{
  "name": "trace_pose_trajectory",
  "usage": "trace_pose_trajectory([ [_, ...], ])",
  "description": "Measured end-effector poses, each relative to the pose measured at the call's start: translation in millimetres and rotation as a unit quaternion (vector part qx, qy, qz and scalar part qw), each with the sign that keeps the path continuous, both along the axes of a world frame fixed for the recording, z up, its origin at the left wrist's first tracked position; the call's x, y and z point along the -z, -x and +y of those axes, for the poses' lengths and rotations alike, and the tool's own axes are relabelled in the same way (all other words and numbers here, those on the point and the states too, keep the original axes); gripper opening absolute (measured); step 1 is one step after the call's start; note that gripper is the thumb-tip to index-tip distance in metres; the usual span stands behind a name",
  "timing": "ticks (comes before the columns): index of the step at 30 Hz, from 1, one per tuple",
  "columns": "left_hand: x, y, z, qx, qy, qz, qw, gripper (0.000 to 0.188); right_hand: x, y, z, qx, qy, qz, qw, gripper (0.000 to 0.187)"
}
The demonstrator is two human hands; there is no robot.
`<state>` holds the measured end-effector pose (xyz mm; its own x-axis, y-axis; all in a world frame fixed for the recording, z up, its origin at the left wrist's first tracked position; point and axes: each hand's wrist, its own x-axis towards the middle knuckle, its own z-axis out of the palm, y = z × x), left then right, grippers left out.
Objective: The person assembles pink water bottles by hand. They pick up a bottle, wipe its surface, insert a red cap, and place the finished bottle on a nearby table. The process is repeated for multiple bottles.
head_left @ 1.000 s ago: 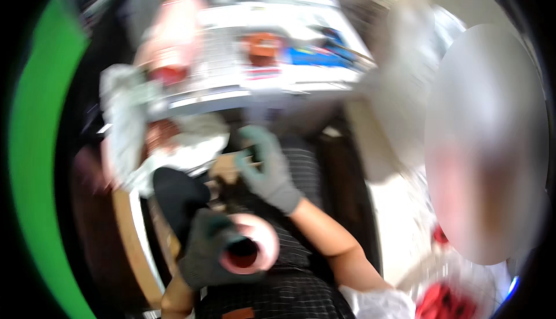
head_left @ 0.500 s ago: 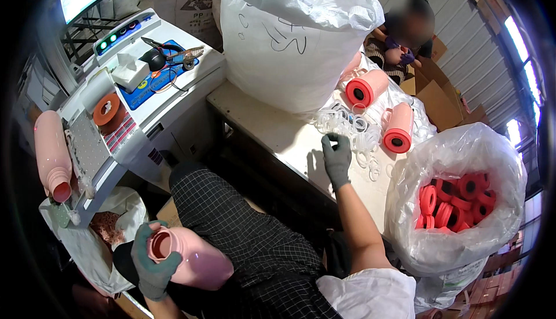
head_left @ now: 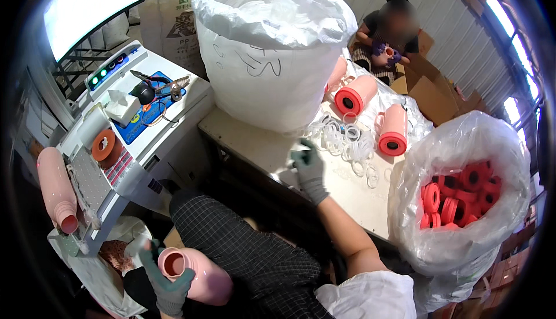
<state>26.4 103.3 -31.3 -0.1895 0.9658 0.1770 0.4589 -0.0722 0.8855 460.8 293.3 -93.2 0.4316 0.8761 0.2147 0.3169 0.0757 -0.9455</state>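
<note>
Pink bottle (head_left: pixel 207 278): glossy, open-mouthed, tilted at the lap. Left hand (head_left: pixel 168 287) grip: around its neck. Right hand (head_left: pixel 310 174) grip: curled, contents indeterminable; clear rings (head_left: pixel 349 138) beside it on the bench (head_left: pixel 246 141), white sack (head_left: pixel 260 84) behind.

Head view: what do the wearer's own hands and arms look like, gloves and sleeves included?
The left hand and right hand each wear a grey fabric work glove with darker green on the fingers. The right forearm is bare below a loose white fabric sleeve; no left sleeve shows clearly.
</note>
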Motion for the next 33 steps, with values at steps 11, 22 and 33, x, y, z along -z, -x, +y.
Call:
trace_pose_trajectory([
  [11, -34.4, -7.3, -13.6, 0.074, -0.174, 0.246, 0.951, 0.038, -106.9, 241.7, -92.2, -0.588, 0.212, 0.196, 0.756, 0.041],
  [22, -51.5, -14.0, -14.8, 0.044, -0.149, 0.236, 0.959, 0.027, -78.8, 246.9, -88.2, -0.555, -0.396, -0.256, 0.686, 0.036],
  [33, -72.0, -11.2, -25.1, 0.015, -0.151, 0.384, 0.911, 0.028, -102.6, 247.8, -123.6, -0.554, -0.267, -0.182, 0.767, 0.045],
])
